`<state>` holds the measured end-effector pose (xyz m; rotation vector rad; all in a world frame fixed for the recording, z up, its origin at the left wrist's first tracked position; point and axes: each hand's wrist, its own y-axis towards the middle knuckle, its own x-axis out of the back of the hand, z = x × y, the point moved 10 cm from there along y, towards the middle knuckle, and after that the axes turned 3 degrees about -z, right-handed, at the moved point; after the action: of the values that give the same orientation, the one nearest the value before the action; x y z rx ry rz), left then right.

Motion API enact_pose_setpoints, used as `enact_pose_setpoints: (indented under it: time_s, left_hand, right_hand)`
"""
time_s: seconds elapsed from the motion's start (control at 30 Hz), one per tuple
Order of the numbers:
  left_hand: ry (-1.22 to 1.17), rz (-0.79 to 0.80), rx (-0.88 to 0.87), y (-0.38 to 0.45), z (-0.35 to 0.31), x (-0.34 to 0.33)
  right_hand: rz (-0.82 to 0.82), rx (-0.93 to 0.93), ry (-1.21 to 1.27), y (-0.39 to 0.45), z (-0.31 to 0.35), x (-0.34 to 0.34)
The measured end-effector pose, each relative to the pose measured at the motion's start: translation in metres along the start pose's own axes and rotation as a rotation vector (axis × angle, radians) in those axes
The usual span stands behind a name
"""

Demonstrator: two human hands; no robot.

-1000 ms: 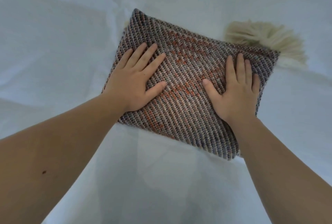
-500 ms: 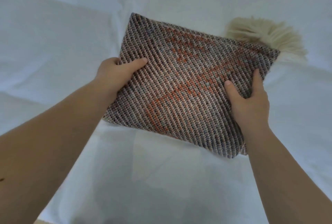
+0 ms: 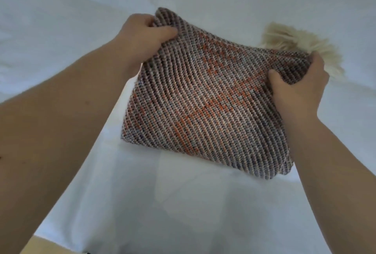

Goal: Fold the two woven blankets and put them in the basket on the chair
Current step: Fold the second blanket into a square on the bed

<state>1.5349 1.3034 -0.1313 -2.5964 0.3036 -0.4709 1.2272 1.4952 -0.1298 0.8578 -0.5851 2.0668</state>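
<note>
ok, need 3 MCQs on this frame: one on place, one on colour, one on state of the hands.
1. Where does the cream fringe show?
A. at the blanket's far right corner
B. at its near left corner
C. under the left forearm

2. What colour are the bright streaks in the folded woven blanket?
A. green
B. orange
C. yellow

3. What are the hands doing?
A. both pressed flat on top
B. one hand only holds it
C. each has a grip on a far corner

Answers:
1. A: the fringe pokes out beyond the right hand.
2. B: orange bands cross the grey weave.
3. C: the left hand and the right hand curl round opposite far corners, above the white sheet.
</note>
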Motion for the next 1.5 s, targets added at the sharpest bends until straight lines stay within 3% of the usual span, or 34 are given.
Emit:
enact_pose_setpoints:
  time_s: [0.07, 0.17, 0.23, 0.33, 0.47, 0.6, 0.67, 0.73, 0.83, 0.93, 1.03, 1.13, 1.2, 1.3, 1.33, 1.4, 1.5]
  left_hand:
    - [-0.186, 0.036, 0.147, 0.0, 0.022, 0.005]
    - [-0.262, 0.158, 0.305, -0.005, 0.05, -0.005]
    - [-0.29, 0.113, 0.248, 0.007, 0.047, -0.004]
    - [-0.273, -0.082, 0.143, 0.028, 0.043, 0.011]
    - [-0.156, -0.171, 0.143, 0.027, 0.054, 0.016]
    - [-0.011, 0.1, 0.229, -0.029, 0.076, 0.012]
    - [0.014, 0.26, 0.334, -0.07, 0.108, 0.016]
    - [-0.028, 0.317, 0.364, -0.101, 0.133, 0.023]
    - [-0.017, 0.239, 0.273, -0.12, 0.145, 0.026]
    - [0.028, 0.157, 0.249, -0.122, 0.149, 0.031]
    - [0.161, 0.135, 0.251, -0.119, 0.154, 0.042]
    - [0.393, 0.042, 0.264, -0.129, 0.158, 0.055]
    - [0.622, -0.123, 0.179, -0.141, 0.144, 0.059]
    - [0.867, -0.342, -0.324, -0.17, 0.081, 0.023]
    - [0.901, -0.321, -0.474, -0.175, 0.069, -0.001]
    - [0.987, -0.122, -0.657, -0.175, 0.077, -0.049]
    - [1.184, 0.167, -0.777, -0.162, 0.12, -0.077]
  right_hand:
    - [-0.001, -0.082, 0.038, 0.017, -0.008, 0.0]
    - [0.033, -0.157, 0.082, 0.039, -0.019, 0.005]
    - [0.002, -0.082, 0.002, 0.046, -0.011, 0.013]
    - [-0.133, 0.025, -0.181, 0.049, -0.004, 0.025]
    - [-0.159, -0.049, -0.097, 0.033, -0.007, 0.02]
    - [-0.112, -0.085, -0.03, -0.046, -0.024, 0.019]
    - [-0.075, -0.205, 0.011, -0.094, -0.057, 0.019]
    - [-0.046, -0.338, 0.039, -0.134, -0.087, 0.019]
    - [-0.04, -0.414, 0.079, -0.16, -0.108, 0.023]
    - [-0.059, -0.344, 0.131, -0.155, -0.11, 0.033]
    - [-0.042, -0.208, 0.038, -0.151, -0.104, 0.047]
    - [-0.027, -0.19, -0.063, -0.161, -0.108, 0.053]
    - [-0.129, -0.115, -0.169, -0.169, -0.097, 0.057]
    - [-0.288, 0.225, -0.308, -0.182, -0.034, 0.042]
    - [-0.24, 0.349, -0.301, -0.187, -0.011, 0.022]
    - [-0.028, 0.555, -0.322, -0.198, 0.016, -0.029]
    - [0.203, 0.675, -0.49, -0.201, -0.003, -0.074]
